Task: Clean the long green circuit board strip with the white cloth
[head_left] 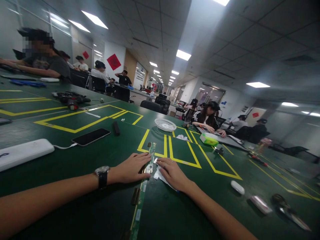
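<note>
A grey panelled ceiling [240, 23] spans the top, its bright rectangular lights [183, 55] receding toward the centre. Glass partitions [62, 40] line the upper left; right of them, a white pillar [120, 49] bears a red diamond [113, 62]. Black chairs [151, 106] stand mid-frame beyond the green table [87, 160] across the lower half.

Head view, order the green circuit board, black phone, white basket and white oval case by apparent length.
1. Circuit board, cut off by the frame
2. Phone
3. Basket
4. Oval case
Nearness to the camera differs, so true sizes are unsure.
</note>
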A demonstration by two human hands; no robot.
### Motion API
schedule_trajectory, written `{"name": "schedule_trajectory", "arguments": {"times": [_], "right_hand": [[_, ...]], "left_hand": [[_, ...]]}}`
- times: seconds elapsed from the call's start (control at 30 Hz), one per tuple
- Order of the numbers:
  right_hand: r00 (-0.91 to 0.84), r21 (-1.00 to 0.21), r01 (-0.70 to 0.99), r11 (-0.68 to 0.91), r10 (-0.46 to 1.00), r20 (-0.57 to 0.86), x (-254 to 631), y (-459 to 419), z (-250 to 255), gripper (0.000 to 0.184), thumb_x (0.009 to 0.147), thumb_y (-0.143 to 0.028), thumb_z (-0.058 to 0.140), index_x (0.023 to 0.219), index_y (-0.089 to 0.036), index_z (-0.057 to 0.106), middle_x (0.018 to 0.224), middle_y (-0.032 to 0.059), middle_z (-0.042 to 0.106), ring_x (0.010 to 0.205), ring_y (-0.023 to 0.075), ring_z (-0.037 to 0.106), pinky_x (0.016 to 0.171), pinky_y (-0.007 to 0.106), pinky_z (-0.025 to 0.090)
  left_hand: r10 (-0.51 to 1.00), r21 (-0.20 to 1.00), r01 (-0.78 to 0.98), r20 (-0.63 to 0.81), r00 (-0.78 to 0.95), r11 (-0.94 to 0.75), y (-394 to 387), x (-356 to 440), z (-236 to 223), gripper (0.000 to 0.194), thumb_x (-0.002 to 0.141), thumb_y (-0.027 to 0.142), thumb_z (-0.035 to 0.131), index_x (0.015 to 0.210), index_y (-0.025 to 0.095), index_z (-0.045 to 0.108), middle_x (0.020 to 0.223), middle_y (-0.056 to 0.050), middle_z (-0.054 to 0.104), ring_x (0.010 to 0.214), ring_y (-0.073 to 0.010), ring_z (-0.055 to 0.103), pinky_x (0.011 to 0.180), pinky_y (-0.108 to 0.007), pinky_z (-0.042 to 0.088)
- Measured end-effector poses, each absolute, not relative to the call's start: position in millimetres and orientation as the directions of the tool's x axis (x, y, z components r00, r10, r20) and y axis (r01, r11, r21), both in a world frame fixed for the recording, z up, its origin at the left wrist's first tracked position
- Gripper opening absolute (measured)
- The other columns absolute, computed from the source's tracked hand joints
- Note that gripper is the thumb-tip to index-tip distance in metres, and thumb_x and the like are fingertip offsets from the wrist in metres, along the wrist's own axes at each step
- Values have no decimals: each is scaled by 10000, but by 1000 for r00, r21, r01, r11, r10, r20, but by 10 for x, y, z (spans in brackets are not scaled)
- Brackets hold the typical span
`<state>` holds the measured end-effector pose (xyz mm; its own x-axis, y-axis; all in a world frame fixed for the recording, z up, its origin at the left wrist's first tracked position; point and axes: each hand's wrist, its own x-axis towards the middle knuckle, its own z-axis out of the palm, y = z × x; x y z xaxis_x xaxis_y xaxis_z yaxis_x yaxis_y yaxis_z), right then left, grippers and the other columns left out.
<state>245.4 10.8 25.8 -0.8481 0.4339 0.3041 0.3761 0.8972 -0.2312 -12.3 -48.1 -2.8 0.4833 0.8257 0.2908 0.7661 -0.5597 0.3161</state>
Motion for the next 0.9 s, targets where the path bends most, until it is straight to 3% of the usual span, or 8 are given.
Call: {"name": "schedule_trajectory", "arguments": {"times": [0.23,0.47,0.9], "right_hand": [[-885,-256,290,922,360,296,2500,118,301,396,1000,-220,431,1383,-207,532,1385,91,569,1274,221,501,1097,430,374],[-940,-266,191,945,254,227,2586,54,395,437,1008,-195,391,1437,-220,476,1442,79,530,1355,212,443,1137,451,329],[-936,-268,177,947,246,251,2555,33,378,448,980,-146,408,1414,-197,505,1417,95,553,1329,202,476,1135,430,335]], "left_hand": [[814,324,748,276,511,-579,-515,-123,37,704,937,625,495,1512,242,356,1550,-95,375,1419,-312,335,1117,-456,246],[725,322,652,221,653,-686,-594,-237,134,680,968,569,489,1546,285,269,1579,-69,307,1444,-279,300,1146,-419,216],[782,337,710,172,599,-618,-688,-132,151,697,953,595,490,1535,257,310,1582,-80,301,1454,-312,268,1159,-494,221]]}}
